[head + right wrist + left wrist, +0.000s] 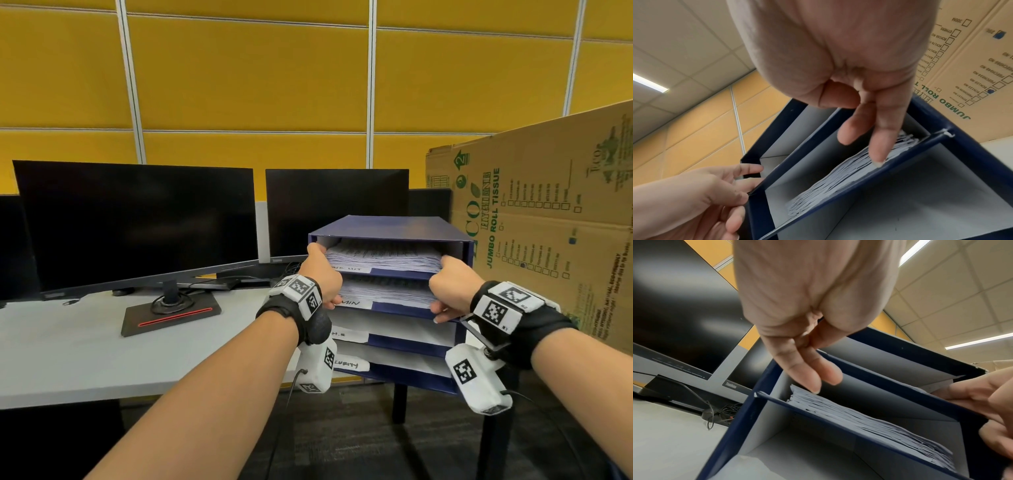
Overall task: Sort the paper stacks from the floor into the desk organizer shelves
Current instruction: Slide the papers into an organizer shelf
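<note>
A dark blue desk organizer (pixel 394 224) with several shelves stands in front of me. White paper stacks fill its top shelf (pixel 383 257) and second shelf (pixel 387 291); the two lower shelves look bare. My left hand (pixel 325 275) is at the organizer's front left, thumb by the top shelf. In the left wrist view its straight fingers (pixel 813 378) reach to the second-shelf stack (pixel 869 423). My right hand (pixel 445 287) is at the front right. In the right wrist view its straight fingers (pixel 877 146) touch the front edge of the same stack (pixel 838 178).
Two dark monitors (pixel 137 222) (pixel 337 209) stand on the white desk (pixel 85 342) to the left. A large cardboard box (pixel 548 222) rises close on the right. The organizer sits on a black-legged stand (pixel 399 401). Handwritten labels (pixel 349 303) mark the shelf fronts.
</note>
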`<state>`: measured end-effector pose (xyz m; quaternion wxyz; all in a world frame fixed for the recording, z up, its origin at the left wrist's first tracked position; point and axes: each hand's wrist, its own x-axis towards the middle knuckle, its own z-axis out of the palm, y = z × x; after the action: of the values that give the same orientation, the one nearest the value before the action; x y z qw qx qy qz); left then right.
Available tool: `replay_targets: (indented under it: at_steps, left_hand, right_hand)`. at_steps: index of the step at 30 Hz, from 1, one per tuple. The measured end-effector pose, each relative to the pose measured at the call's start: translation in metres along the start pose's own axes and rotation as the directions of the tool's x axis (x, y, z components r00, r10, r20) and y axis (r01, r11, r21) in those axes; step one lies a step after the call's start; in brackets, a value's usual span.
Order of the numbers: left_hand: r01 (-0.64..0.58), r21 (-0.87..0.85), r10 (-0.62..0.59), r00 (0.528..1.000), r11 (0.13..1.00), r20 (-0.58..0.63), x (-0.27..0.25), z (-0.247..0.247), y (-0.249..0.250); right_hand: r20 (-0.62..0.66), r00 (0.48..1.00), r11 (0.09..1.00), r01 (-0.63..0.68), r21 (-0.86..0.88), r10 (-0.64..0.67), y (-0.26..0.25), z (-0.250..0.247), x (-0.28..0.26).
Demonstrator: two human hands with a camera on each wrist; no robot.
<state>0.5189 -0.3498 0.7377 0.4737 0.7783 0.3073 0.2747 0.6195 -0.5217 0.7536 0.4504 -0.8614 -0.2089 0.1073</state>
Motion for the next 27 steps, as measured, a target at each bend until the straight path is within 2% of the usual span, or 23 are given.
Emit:
replay_targets:
  at_steps: [2,5,8,16,20,27]
  left_hand:
    - [-0.008,-0.005,0.008,1.000,1.000,0.025,-0.001,-0.002,-0.001]
    - [-0.093,0.072,0.095,0.995,0.993,-0.029,-0.001,-0.002,-0.005]
    - [-0.111,0.120,0.114,0.993,0.987,-0.018,-0.001,-0.002,-0.006]
    - [-0.100,0.134,0.099,0.995,0.986,0.011,-0.005,-0.007,-0.004]
    - [-0.014,0.074,0.005,0.992,0.997,0.126,-0.020,-0.019,0.000]
    - [-0.084,0.235,0.052,0.989,0.968,0.141,-0.068,-0.055,0.004]
  right_hand:
    - [-0.005,1.000,1.000,0.014,0.010,-0.014,0.002,-0.001,0.000]
    - [-0.010,0.999,0.999,0.031,0.012,-0.030,0.002,-0.002,0.002]
    - [-0.015,1.000,1.000,0.025,0.013,-0.025,0.001,-0.002,0.004]
    - [-0.011,1.000,1.000,0.027,-0.001,-0.027,0.001,-0.001,0.005]
    - [-0.017,0.999,0.999,0.035,-0.012,-0.035,0.001,-0.003,-0.004]
    - [0.050,0.995,0.996,0.086,-0.009,-0.085,-0.005,-0.001,-0.045]
